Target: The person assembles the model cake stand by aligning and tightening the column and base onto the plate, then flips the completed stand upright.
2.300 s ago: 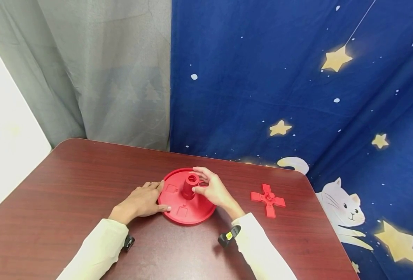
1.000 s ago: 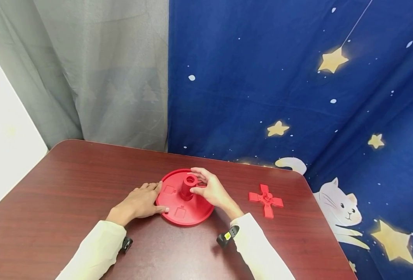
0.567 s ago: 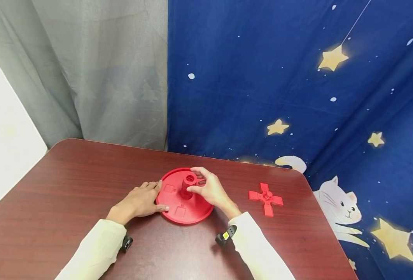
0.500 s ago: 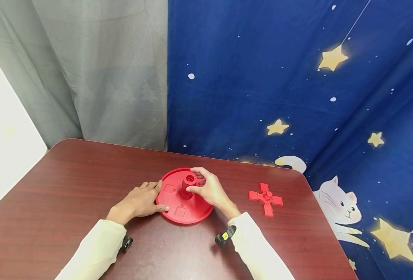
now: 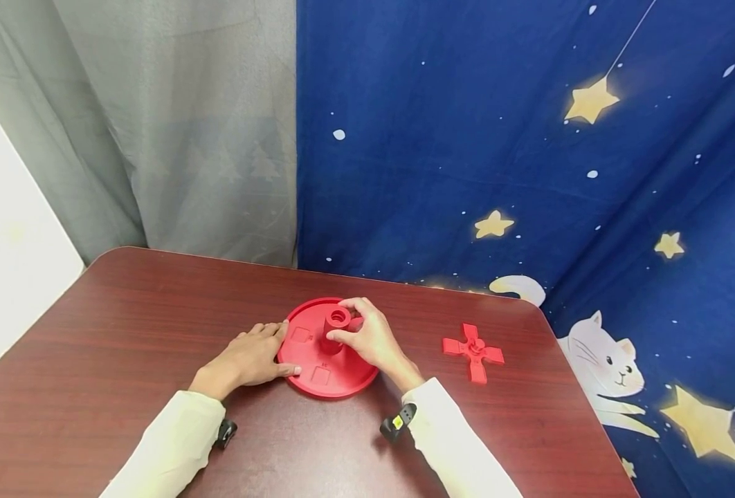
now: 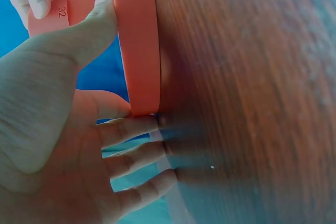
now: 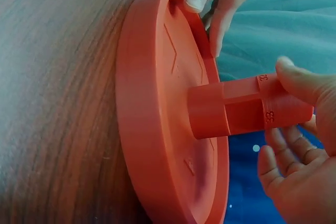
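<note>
A round red base (image 5: pixel 342 382) with a raised rim lies on the table, with shallow square recesses on its upper face. From its middle rises a red tube (image 7: pixel 207 111) with a window cut in its side and numbers on its upper band. My right hand (image 5: pixel 376 339) grips the tube's upper part, thumb on the near side and fingers on the far side. My left hand (image 5: pixel 252 356) rests at the base's left edge. Its thumb lies over the rim, and its spread, mostly straight fingers reach along the outside, as the left wrist view shows.
To the right on the dark wood table (image 5: pixel 156 311) lies a red cross-shaped piece (image 5: pixel 475 351) with a round peg at its centre. Behind the table's far edge hang a grey curtain (image 5: pixel 205 124) and a blue one (image 5: pixel 417 138) with stars.
My right thumb has slid slightly left across the tube's near side, and the right hand has come round it a little. The left hand, the base and the cross-shaped piece stay in place.
</note>
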A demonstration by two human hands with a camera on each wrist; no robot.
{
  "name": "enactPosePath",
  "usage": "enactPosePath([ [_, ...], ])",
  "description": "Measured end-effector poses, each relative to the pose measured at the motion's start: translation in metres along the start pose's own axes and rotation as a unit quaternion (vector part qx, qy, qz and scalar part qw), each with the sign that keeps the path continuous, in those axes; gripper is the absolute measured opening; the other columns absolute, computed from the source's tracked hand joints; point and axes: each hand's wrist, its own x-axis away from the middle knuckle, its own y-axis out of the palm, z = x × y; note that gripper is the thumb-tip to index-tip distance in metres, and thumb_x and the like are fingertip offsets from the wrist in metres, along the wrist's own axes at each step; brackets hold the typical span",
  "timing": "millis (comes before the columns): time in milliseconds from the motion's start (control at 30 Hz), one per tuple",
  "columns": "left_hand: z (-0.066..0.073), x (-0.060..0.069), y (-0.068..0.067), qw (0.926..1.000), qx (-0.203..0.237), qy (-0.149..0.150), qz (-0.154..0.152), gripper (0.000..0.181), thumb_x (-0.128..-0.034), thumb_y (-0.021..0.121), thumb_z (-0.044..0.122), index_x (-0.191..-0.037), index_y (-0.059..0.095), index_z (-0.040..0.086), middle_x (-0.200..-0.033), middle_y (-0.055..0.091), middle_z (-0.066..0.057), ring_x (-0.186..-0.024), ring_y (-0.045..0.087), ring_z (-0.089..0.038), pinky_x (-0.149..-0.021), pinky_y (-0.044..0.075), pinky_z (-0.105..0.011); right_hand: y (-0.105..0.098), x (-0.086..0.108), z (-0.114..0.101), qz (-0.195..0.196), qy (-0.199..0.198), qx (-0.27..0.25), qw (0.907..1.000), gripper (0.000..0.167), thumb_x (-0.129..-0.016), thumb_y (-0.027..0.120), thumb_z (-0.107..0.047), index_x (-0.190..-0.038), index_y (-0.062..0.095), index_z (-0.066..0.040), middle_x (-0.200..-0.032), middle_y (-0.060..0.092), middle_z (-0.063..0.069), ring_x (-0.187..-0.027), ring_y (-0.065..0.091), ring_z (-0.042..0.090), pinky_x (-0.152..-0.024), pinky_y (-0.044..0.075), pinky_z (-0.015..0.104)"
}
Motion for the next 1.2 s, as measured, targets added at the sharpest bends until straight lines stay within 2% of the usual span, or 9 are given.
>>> enactPosePath([
  [200, -0.0008, 0.0005, -0.0009, 1.0000, 0.001, -0.002, 0.000, 0.097, -0.0803, 0.074, 0.056, -0.148, 0.039, -0.005, -0.146, 0.045, -0.028, -0.135, 0.040, -0.048, -0.106, 0.035, -0.067, -0.0055, -0.0012, 0.0000, -0.040, -0.014, -0.041, 0.9982, 0.066, -0.078, 0.084, -0.015, -0.137, 0.054, -0.007, -0.127, 0.062, 0.012, -0.109, 0.064, 0.029, -0.093, 0.056, 0.042],
  [367, -0.0006, 0.0009, -0.0012, 1.0000, -0.001, -0.004, -0.001, 0.098, -0.0801, 0.074, 0.056, -0.148, 0.039, -0.005, -0.146, 0.046, -0.028, -0.134, 0.040, -0.048, -0.106, 0.036, -0.066, -0.0079, -0.0017, 0.0009, -0.060, -0.021, -0.066, 0.9958, 0.060, -0.082, 0.079, -0.005, -0.137, 0.056, -0.008, -0.125, 0.065, 0.014, -0.112, 0.065, 0.031, -0.095, 0.055, 0.043],
  [633, 0.0003, 0.0010, -0.0012, 1.0000, -0.001, 0.000, -0.002, 0.097, -0.0809, 0.074, 0.055, -0.148, 0.039, -0.006, -0.145, 0.046, -0.028, -0.134, 0.041, -0.048, -0.105, 0.036, -0.067, -0.0042, -0.0003, 0.0005, -0.026, -0.022, -0.036, 0.9988, 0.059, -0.079, 0.084, -0.011, -0.132, 0.059, -0.004, -0.116, 0.068, 0.013, -0.098, 0.069, 0.028, -0.087, 0.058, 0.039],
  [900, 0.0043, 0.0008, -0.0030, 1.0000, -0.003, 0.008, -0.002, 0.098, -0.0800, 0.075, 0.056, -0.147, 0.040, -0.006, -0.144, 0.047, -0.028, -0.132, 0.042, -0.048, -0.104, 0.037, -0.067, -0.0045, 0.0026, 0.0013, -0.003, -0.004, -0.011, 0.9999, 0.055, -0.078, 0.085, -0.018, -0.127, 0.063, -0.009, -0.113, 0.069, 0.010, -0.096, 0.069, 0.027, -0.082, 0.059, 0.031],
  [1067, 0.0042, -0.0008, -0.0022, 0.9999, -0.001, 0.011, -0.001, 0.098, -0.0800, 0.074, 0.057, -0.147, 0.040, -0.006, -0.144, 0.047, -0.028, -0.132, 0.042, -0.048, -0.104, 0.037, -0.067, -0.0047, 0.0042, 0.0011, 0.004, 0.001, 0.002, 1.0000, 0.056, -0.078, 0.086, -0.018, -0.128, 0.063, -0.009, -0.114, 0.069, 0.008, -0.097, 0.069, 0.025, -0.081, 0.059, 0.029],
  [1200, 0.0004, 0.0014, -0.0007, 1.0000, 0.005, 0.003, 0.000, 0.099, -0.0795, 0.074, 0.057, -0.148, 0.039, -0.006, -0.145, 0.046, -0.028, -0.133, 0.041, -0.049, -0.104, 0.036, -0.068, -0.0059, 0.0046, 0.0029, -0.002, -0.007, 0.019, 0.9998, 0.059, -0.079, 0.085, -0.024, -0.131, 0.061, -0.012, -0.120, 0.068, 0.006, -0.102, 0.067, 0.025, -0.086, 0.058, 0.032],
])
